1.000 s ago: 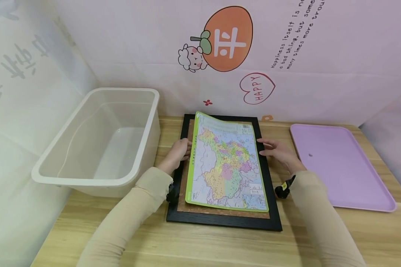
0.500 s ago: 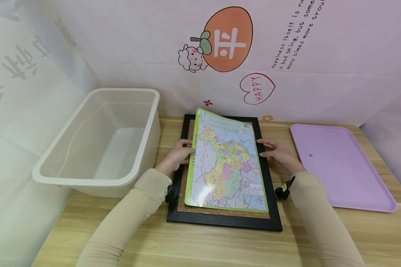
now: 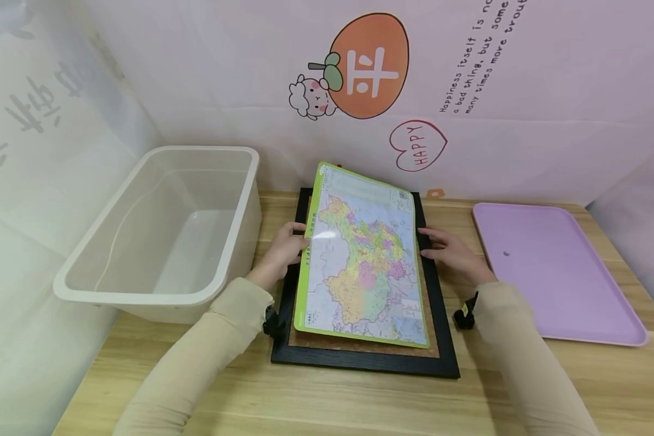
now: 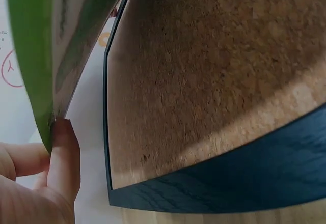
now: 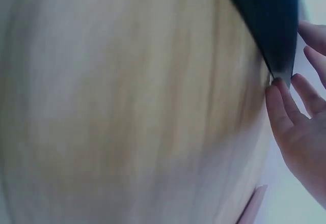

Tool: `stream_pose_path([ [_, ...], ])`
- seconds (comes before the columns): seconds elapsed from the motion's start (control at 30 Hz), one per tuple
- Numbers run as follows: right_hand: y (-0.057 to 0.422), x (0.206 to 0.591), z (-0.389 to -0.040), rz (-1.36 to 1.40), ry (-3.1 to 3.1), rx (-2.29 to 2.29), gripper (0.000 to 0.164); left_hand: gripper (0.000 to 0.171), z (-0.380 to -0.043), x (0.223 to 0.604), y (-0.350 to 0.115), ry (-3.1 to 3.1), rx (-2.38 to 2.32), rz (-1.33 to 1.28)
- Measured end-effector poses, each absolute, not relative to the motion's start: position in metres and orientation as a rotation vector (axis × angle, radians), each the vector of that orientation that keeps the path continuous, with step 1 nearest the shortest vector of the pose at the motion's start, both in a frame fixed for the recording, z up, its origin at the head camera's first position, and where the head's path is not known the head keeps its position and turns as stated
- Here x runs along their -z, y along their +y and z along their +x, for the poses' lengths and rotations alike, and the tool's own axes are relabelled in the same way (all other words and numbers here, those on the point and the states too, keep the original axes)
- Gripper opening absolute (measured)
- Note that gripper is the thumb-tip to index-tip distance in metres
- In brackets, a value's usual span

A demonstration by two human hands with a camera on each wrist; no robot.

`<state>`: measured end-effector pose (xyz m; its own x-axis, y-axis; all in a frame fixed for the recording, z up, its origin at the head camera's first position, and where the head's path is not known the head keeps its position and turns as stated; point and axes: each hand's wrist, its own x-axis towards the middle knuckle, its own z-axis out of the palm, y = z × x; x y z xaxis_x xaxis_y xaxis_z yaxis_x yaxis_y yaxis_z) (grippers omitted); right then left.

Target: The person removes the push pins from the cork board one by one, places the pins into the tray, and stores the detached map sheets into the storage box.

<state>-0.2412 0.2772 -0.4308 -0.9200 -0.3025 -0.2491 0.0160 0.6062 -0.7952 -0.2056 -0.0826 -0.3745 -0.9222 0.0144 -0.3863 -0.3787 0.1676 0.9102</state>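
A colourful map sheet (image 3: 354, 260) with a green border lies tilted over a black-framed cork board (image 3: 437, 330), its far left corner raised. My left hand (image 3: 280, 251) pinches the map's left edge between thumb and fingers. In the left wrist view that edge, the map (image 4: 30, 56), stands up from the bare cork (image 4: 219, 71), thumb (image 4: 63, 158) against it. On the board's right side, my right hand (image 3: 455, 254) rests its fairly straight fingertips on the black frame. Seen from the right wrist, the fingers (image 5: 280, 107) touch the frame (image 5: 272, 20) at its edge.
A deep white plastic tub (image 3: 240, 242) stands left of the board, close to the left arm. To the right lies a flat purple tray (image 3: 561, 272) with a small dark spot on it. Behind the wooden table (image 3: 327, 406) rises a printed white backdrop (image 3: 212, 66).
My left hand has shifted slightly left with the map's edge. The map's far left corner has risen, and the sheet has moved left over the board. My right hand stays at the frame.
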Motion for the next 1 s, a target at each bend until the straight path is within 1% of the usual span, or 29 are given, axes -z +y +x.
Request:
stream_pose_path([
  [0.23, 0.277, 0.434, -0.242, -0.386, 2.617, 1.022, 0.064, 0.038, -0.203, 0.374, -0.089, 2.211, -1.825, -0.440],
  [0.5, 0.272, 0.432, -0.239, -0.597, 2.773, 0.760, 0.057, 0.039, -0.202, 0.373, -0.091, 2.197, -1.888, -0.503],
  [0.67, 0.270, 0.431, -0.238, -0.636, 2.768, 0.689, 0.058, 0.038, -0.201, 0.371, -0.091, 2.177, -1.925, -0.528],
  [0.93, 0.272, 0.433, -0.243, -0.630, 2.766, 0.717, 0.064, 0.040, -0.199, 0.365, -0.087, 2.123, -1.969, -0.530],
  [1.0, 0.274, 0.434, -0.243, -0.649, 2.776, 0.715, 0.064, 0.041, -0.199, 0.362, -0.084, 2.104, -1.969, -0.521],
])
